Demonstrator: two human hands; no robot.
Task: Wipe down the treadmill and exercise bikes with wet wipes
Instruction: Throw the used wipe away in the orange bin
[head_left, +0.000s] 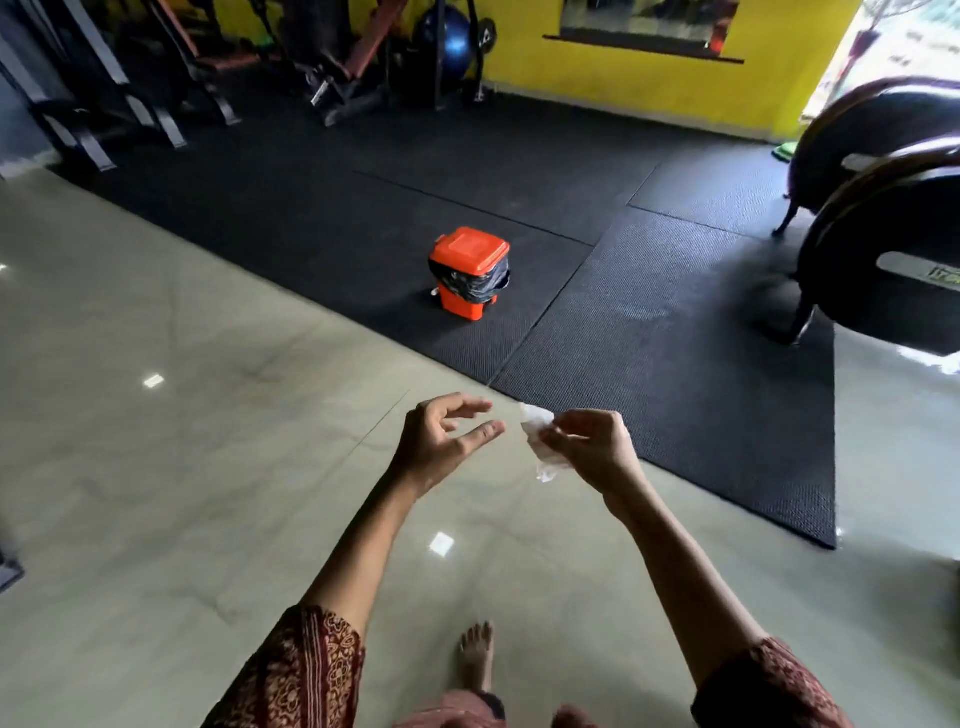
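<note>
– Holding anything, that right hand (587, 447)?
– Yes. Its fingers and thumb pinch a crumpled white wet wipe (535, 418), which hangs out at the hand's nine o'clock side, above the glossy tile floor (182, 467).
– And the left hand (447, 441)?
– It holds nothing. The fingers are loosely spread and bent, the fingertips just short of the wipe, not touching it.
– What lies ahead of the hands?
– At twelve o'clock an orange bin (470, 273) with a black liner and its lid down stands on the black rubber mat (649, 364).
– The machines?
– The exercise bikes (852, 291) stand at two o'clock, well apart from both hands, cut by the frame edge. At eleven o'clock, far back, a blue ball (452, 39) sits among dark frames. At six o'clock, one bare foot (475, 657).
</note>
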